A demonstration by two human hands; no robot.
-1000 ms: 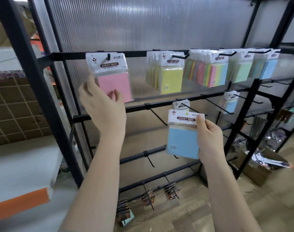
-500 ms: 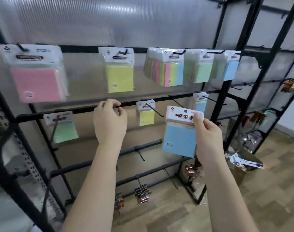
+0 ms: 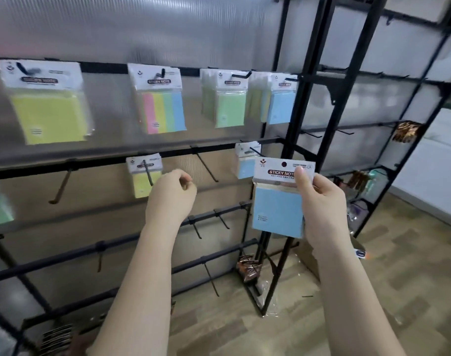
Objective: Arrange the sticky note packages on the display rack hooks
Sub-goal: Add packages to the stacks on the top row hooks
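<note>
I'm mid-hang: my right hand [image 3: 322, 201] pinches the blue pack [image 3: 279, 201] in front of the rack [image 3: 304, 124], near an empty hook [image 3: 206, 167]; left hand [image 3: 171, 192] loosely curled, holding nothing. Next, line its hole onto that hook

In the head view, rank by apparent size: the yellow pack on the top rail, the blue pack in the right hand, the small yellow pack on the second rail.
1. Top-rail yellow pack, largest.
2. Held blue pack, somewhat smaller; it sits nearer the camera, so true size is unsure.
3. Second-rail yellow pack, smallest, partly hidden by the left hand.
</note>
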